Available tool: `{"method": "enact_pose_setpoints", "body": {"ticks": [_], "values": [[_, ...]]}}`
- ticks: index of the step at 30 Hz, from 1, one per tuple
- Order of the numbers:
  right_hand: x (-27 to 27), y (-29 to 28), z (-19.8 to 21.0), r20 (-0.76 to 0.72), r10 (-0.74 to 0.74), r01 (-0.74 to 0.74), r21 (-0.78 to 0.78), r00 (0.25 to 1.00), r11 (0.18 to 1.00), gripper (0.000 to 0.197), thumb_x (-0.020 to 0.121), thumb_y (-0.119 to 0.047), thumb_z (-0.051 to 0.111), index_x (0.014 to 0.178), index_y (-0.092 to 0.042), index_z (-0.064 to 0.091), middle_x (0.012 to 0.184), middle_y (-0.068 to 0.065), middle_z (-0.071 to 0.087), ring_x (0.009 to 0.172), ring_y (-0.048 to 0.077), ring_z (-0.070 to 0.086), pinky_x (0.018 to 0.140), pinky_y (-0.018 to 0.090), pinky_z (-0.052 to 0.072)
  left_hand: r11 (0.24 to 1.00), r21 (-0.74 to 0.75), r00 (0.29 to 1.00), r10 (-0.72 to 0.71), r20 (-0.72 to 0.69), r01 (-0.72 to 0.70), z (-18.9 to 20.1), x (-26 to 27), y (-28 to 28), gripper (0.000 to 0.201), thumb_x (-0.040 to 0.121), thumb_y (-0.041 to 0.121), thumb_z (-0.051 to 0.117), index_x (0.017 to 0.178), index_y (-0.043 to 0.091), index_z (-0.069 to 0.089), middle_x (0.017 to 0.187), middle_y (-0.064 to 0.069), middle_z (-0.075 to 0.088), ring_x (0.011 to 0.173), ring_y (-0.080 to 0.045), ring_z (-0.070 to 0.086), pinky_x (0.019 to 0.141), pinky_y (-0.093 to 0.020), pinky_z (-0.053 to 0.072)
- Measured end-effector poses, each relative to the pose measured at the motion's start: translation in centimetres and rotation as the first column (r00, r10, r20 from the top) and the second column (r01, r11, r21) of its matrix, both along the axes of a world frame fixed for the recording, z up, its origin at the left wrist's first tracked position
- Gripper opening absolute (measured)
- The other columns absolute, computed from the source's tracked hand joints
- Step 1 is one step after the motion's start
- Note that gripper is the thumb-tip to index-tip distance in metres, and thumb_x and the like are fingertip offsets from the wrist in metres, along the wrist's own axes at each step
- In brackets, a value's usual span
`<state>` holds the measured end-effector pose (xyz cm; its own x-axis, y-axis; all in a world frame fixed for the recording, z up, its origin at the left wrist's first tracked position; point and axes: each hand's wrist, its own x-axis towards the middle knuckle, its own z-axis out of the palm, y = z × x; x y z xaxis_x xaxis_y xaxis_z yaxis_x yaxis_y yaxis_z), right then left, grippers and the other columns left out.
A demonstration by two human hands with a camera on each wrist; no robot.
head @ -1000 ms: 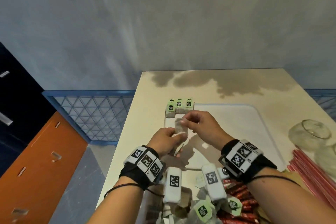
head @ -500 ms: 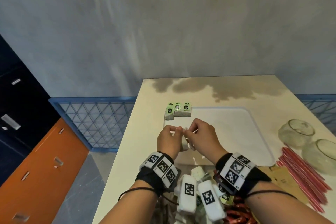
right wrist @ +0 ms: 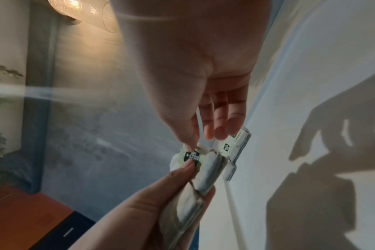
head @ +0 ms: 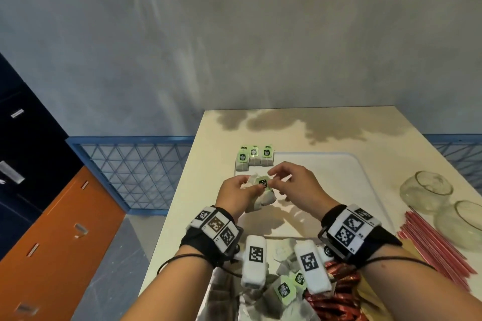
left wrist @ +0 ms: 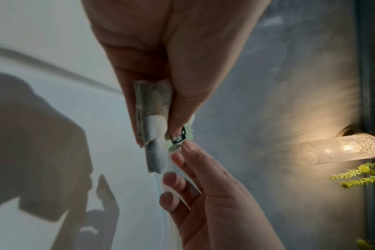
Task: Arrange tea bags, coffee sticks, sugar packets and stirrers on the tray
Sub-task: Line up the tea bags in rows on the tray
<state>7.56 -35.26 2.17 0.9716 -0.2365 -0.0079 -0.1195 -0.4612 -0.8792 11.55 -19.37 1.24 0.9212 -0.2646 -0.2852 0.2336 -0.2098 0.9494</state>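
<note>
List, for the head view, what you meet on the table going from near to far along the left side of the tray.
Loose pile of tea bags → left hand gripping a small stack of tea bags → row of tea bags at the tray's far left corner → dark stain on the tabletop.

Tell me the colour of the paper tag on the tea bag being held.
Pale green with a black printed label; the tag shows best in the head view, above the greyish tea bag.

The tray (head: 339, 172) lay bare except three tea bags (head: 254, 157) at its far-left corner; glass bowls (head: 427, 187) and stirrers (head: 430, 242) crowded the table's right edge.
</note>
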Motion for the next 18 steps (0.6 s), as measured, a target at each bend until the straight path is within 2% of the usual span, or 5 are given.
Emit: {"method": "enact_pose_setpoints", "body": {"ticks": [5, 9, 13, 15, 18], "values": [[2.0, -0.2, -1.7, -0.082, 0.063, -0.063, 0.004, 0.995, 0.998, 0.009, 0.087, -0.017, 0.073, 0.080, -0.011, 0.071, 0.071, 0.000, 0.067, 0.063, 0.015, 0.063, 0.055, 0.023, 0.052, 1.000, 0.012, 1.000, -0.002, -0.012, 0.002, -0.8, 1.6, 0.7, 0.009, 0.086, 0.017, 0.073, 0.094, 0.011, 0.074, 0.072, -0.003, 0.068, 0.057, -0.015, 0.061, 0.050, -0.026, 0.050], [4.1, -0.9, -4.1, -0.231, 0.050, -0.036, 0.066, 0.972, 0.997, 0.013, 0.086, -0.014, 0.074, 0.078, -0.003, 0.073, 0.065, 0.008, 0.066, 0.058, 0.020, 0.061, 0.059, 0.034, 0.053, 0.992, -0.046, 0.990, 0.113, -0.085, -0.117, -1.7, 3.2, 1.8, 0.009, 0.086, 0.019, 0.068, 0.085, 0.015, 0.076, 0.091, -0.009, 0.076, 0.079, -0.030, 0.070, 0.078, -0.054, 0.059], [6.8, -1.8, -5.6, -0.284, -0.038, 0.083, 0.150, 0.958, 0.985, 0.018, 0.086, -0.002, 0.069, 0.069, 0.002, 0.067, 0.055, 0.014, 0.055, 0.047, 0.021, 0.047, 0.046, 0.027, 0.040, 0.963, -0.211, 0.977, 0.135, -0.164, -0.168, -1.6, 4.4, 2.5, 0.013, 0.094, 0.013, 0.063, 0.099, 0.002, 0.068, 0.081, -0.015, 0.069, 0.063, -0.029, 0.064, 0.050, -0.031, 0.057], [8.4, -1.7, -5.7, -0.239, -0.120, 0.163, 0.169, 0.964, 0.972, 0.019, 0.086, 0.003, 0.067, 0.067, 0.000, 0.065, 0.059, 0.009, 0.055, 0.052, 0.016, 0.048, 0.046, 0.023, 0.040, 0.955, -0.236, 0.976, 0.141, -0.165, -0.177, -2.2, 5.3, 2.7, 0.018, 0.097, 0.014, 0.059, 0.105, -0.001, 0.064, 0.077, -0.017, 0.064, 0.054, -0.026, 0.059, 0.047, -0.027, 0.052], [11.1, -1.6, -5.6, -0.169, -0.170, 0.170, -0.017, 0.971, 0.985, 0.011, 0.085, -0.003, 0.070, 0.075, -0.001, 0.069, 0.071, 0.003, 0.060, 0.064, 0.009, 0.052, 0.050, 0.008, 0.040, 0.954, -0.227, 0.967, 0.147, -0.210, -0.195, -3.1, 6.5, 3.1, 0.018, 0.099, 0.012, 0.054, 0.103, -0.004, 0.061, 0.076, -0.016, 0.063, 0.051, -0.024, 0.056, 0.050, -0.031, 0.051]]}}
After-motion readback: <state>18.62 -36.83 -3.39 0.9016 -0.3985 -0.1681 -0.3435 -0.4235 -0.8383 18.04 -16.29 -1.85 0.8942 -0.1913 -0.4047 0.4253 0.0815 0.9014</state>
